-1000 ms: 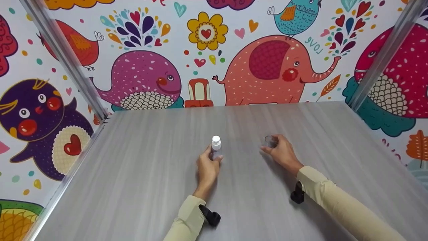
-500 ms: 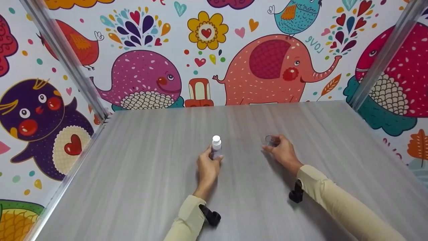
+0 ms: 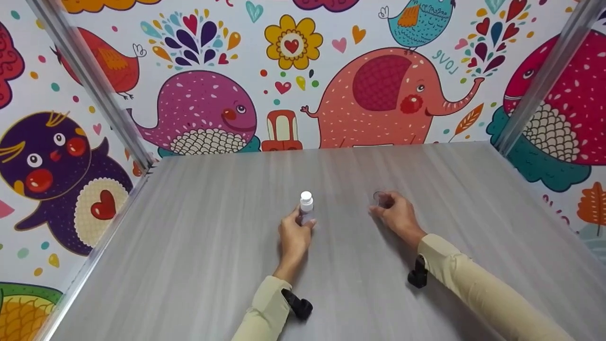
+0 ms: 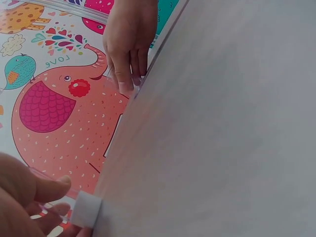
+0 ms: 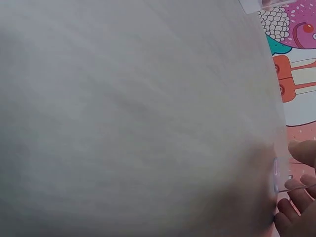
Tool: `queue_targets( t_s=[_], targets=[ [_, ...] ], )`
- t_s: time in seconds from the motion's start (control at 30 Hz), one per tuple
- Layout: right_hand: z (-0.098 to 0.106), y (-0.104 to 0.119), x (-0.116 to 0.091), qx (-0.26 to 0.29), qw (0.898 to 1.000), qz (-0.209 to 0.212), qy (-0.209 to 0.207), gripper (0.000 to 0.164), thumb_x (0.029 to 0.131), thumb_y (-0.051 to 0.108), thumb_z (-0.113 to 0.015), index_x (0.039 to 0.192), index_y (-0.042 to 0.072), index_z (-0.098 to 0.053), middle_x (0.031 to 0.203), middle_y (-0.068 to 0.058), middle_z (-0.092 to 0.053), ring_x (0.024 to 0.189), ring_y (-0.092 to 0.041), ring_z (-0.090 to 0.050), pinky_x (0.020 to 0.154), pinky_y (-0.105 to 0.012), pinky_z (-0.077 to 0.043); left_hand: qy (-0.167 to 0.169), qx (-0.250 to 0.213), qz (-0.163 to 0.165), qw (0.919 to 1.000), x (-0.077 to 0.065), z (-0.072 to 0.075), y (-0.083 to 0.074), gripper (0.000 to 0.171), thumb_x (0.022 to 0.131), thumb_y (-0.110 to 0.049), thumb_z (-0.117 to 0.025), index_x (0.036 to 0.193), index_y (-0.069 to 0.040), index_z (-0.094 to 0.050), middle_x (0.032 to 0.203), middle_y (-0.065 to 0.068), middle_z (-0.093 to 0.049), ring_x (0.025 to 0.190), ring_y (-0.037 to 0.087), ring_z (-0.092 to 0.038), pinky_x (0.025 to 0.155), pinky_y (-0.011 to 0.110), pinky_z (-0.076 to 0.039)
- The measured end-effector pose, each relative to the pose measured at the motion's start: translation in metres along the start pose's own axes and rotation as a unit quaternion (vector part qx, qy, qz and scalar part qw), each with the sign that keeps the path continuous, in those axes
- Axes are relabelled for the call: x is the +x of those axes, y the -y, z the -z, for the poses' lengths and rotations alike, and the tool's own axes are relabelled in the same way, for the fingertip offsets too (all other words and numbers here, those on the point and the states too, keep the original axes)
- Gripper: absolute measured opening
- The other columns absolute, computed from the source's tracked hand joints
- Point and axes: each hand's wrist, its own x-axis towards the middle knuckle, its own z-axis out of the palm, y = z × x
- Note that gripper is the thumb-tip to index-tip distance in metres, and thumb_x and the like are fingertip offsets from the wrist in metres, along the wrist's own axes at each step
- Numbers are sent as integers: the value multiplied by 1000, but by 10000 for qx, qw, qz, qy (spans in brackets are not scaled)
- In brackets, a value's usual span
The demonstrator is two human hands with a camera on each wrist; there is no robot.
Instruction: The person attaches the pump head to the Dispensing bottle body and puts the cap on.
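Just below the middle of the head view, my left hand [image 3: 294, 237] grips a small clear bottle with a white top [image 3: 307, 203], thumb on one side and fingers on the other. The white end points away from me; in the left wrist view that white end [image 4: 86, 210] is right by the tabletop. To the right, my right hand [image 3: 400, 217] pinches a small clear cylinder [image 3: 378, 197] between thumb and fingers, its dark-looking round rim facing away. The clear cylinder [image 5: 277, 173] shows at the table surface in the right wrist view, partly covered by fingers. A gap separates the two hands.
Beneath both hands is a grey wood-grain table [image 3: 203, 246]. A wall with a printed elephant [image 3: 378, 104] and other cartoon animals stands behind it. Metal posts [image 3: 94, 85] flank the table. Black wrist-worn devices [image 3: 298, 305] hang at both cuffs.
My right hand and its sleeve have shifted very slightly to the left with the clear cylinder. My left hand and the bottle have stayed in place.
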Motion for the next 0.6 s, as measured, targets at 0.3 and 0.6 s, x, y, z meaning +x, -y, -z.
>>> queue_targets(
  t_s=[0.3, 0.6],
  targets=[
    [-4, 0, -2, 214, 9996, 166, -110, 41, 88, 15, -77, 124, 1, -65, 119, -21, -68, 112, -31, -63, 94, -40, -50, -12, 0, -15, 10000, 0, -1, 2, 49, 82, 2, -76, 129, 6, -64, 113, 23, -73, 103, 31, -70, 95, 47, -53],
    [-6, 1, -2, 288, 9994, 49, -194, 50, 90, 13, -73, 133, -3, -53, 126, -24, -64, 117, -35, -61, 101, -46, -48, 18, 16, -32, 10000, 0, 0, 0, 48, 82, 2, -76, 129, 6, -63, 116, 24, -72, 107, 33, -70, 96, 48, -53]
  ],
)
